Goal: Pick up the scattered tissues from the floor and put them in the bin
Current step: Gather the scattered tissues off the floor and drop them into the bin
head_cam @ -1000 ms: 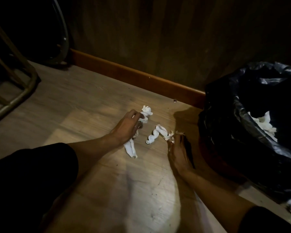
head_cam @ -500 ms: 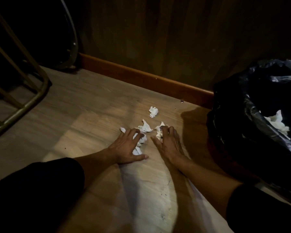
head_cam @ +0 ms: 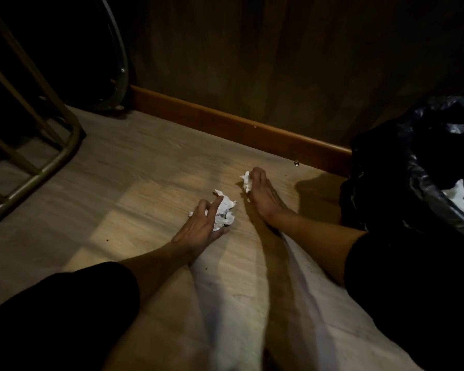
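Bin [head_cam: 413, 167] right of hands, metal frame [head_cam: 51, 162] left

Both hands [head_cam: 198, 228] on floor tissues [head_cam: 225, 212]

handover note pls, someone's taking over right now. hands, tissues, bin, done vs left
Left hand: on the floor, fingers curled around a crumpled tissue bundle, not lifted.
Right hand: reaching farther toward the baseboard, fingertips at a single small tissue; cannot tell if it is gripped.
Bin: black-bagged, on the right by the wall, open.
Done: some white tissues in the bin already.
Left: close on the small tissue, lift both loads, drop them in the bin. No other loose tissues visible on the floor, though the lighting is dim.
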Motion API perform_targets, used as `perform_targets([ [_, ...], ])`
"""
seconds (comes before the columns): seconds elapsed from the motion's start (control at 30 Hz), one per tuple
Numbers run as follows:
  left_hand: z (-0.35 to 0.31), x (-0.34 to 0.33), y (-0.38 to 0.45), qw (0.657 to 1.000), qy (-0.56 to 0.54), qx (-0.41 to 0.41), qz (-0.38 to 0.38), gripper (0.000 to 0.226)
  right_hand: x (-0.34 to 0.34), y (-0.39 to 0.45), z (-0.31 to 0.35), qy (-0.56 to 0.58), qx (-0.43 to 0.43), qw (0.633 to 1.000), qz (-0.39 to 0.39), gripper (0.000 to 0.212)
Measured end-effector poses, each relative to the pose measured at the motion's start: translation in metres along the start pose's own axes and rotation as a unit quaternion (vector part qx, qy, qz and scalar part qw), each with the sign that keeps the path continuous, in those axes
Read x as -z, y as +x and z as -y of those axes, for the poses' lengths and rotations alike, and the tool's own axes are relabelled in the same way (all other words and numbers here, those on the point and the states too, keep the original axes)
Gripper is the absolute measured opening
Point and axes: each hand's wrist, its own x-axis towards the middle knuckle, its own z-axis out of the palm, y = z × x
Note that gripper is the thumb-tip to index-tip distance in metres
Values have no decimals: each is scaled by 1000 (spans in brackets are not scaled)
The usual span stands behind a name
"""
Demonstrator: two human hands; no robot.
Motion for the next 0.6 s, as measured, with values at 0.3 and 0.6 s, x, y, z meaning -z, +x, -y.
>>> perform_targets([
  [0.3,-4,0,6,999,10,45,-11,36,-11,-29,-10,-72,10,997,-11,26],
  [0.6,-19,18,10,995,-1,96,24,34,-2,-120,-10,7,-99,994,44,25],
])
